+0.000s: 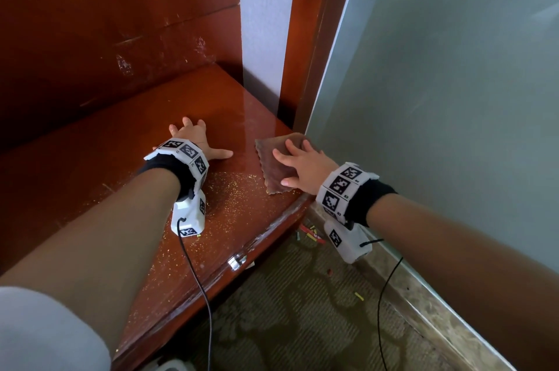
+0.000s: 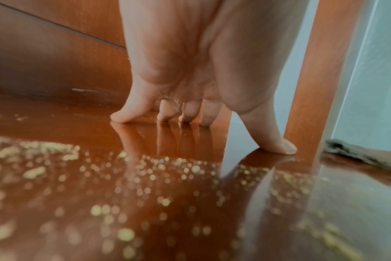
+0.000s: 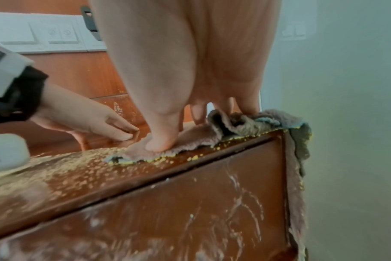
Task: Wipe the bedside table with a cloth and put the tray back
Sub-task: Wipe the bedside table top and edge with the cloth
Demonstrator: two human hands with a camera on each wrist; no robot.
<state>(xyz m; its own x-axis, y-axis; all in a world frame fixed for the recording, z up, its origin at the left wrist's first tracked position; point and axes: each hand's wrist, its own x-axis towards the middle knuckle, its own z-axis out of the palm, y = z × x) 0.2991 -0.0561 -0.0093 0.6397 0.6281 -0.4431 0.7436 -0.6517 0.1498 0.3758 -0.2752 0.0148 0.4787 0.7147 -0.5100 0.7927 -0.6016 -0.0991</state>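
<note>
right hand (image 1: 305, 165), fingers straight, presses the brown cloth (image 1: 276, 162) flat at the bench's (image 1: 127, 141) right front corner, one edge hanging over the side. left hand (image 1: 193, 141), fingers spread, rests on bare wood beside yellow crumbs (image 1: 239, 189).

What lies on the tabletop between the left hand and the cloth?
Only a bare, glossy strip of tabletop separates the left hand from the cloth; the yellow crumbs lie nearer the front edge. Head view.
</note>
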